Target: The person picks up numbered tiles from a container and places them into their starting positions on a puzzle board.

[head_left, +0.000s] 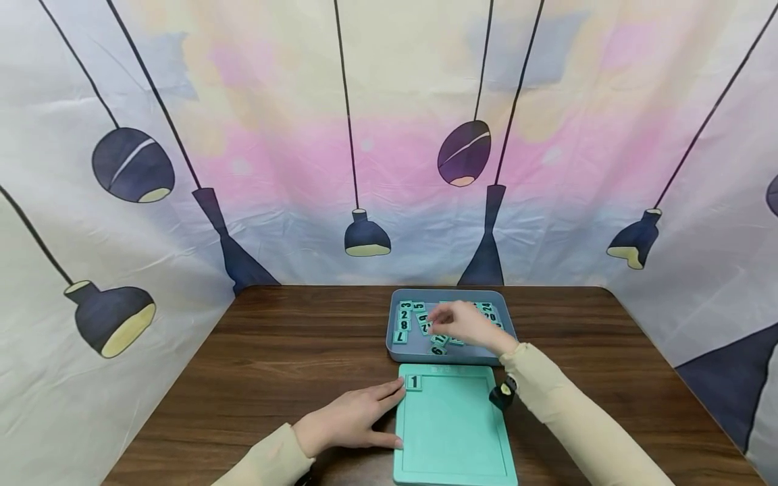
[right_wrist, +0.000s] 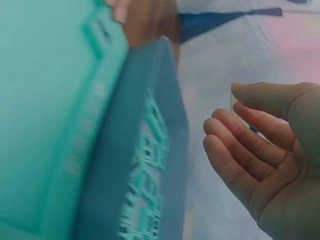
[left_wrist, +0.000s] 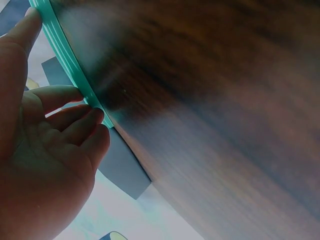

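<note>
A mint-green board (head_left: 452, 432) with a raised rim lies on the table, and a tile marked 1 (head_left: 414, 383) sits in its upper left corner. My left hand (head_left: 358, 415) rests against the board's left edge, thumb and fingertips touching the rim (left_wrist: 65, 47). Beyond the board stands a blue-grey tray (head_left: 419, 358) with several green number tiles (head_left: 404, 325) scattered in it. Over the middle of the tray hovers my right hand (head_left: 464, 322), its fingers loosely bent. In the right wrist view a gap shows between thumb and fingers (right_wrist: 245, 155), with nothing held.
The brown wooden table (head_left: 292, 337) extends to both sides of the board and tray. Behind it hangs a cloth backdrop (head_left: 413, 223) printed with lamps. The tray's near wall stands close to the board's far edge.
</note>
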The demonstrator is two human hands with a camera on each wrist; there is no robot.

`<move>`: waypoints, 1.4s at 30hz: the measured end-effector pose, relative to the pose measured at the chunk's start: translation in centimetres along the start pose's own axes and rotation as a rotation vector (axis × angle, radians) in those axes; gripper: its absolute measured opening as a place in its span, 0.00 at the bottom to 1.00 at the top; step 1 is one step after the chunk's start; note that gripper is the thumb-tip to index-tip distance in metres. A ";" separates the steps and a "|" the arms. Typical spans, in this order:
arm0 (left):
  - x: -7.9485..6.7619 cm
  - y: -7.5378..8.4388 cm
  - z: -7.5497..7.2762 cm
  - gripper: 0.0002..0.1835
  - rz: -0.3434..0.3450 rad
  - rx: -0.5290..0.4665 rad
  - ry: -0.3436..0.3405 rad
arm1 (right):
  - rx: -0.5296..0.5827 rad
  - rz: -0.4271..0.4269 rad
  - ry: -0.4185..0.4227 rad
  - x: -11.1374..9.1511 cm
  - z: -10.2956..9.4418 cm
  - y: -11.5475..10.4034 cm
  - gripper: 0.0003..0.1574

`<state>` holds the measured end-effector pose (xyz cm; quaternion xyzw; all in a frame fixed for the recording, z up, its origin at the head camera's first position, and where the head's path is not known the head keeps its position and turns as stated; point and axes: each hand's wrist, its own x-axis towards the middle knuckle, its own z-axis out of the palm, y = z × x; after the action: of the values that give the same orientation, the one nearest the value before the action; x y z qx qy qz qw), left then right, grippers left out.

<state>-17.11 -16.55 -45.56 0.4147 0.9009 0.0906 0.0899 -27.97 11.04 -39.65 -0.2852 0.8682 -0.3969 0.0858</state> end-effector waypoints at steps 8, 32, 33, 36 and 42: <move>0.1 -0.3 0.3 0.46 0.000 -0.010 -0.001 | 0.055 0.067 0.040 2.9 -2.7 -0.6 0.18; 0.0 -0.3 0.1 0.46 0.018 -0.005 -0.001 | 0.253 0.341 0.059 10.4 1.0 1.2 0.20; 0.1 -0.4 0.1 0.45 0.017 -0.005 -0.002 | 0.245 0.346 0.071 10.5 1.3 1.3 0.18; 0.1 -0.4 0.1 0.45 0.017 -0.006 -0.005 | 0.219 0.367 0.097 10.9 2.2 1.4 0.11; 0.1 -0.3 0.2 0.45 0.012 -0.015 -0.006 | 0.203 0.409 0.105 10.9 3.2 1.8 0.11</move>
<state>-17.35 -16.71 -45.85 0.4198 0.8974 0.0967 0.0953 -36.52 3.83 -42.30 -0.0720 0.8668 -0.4709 0.1472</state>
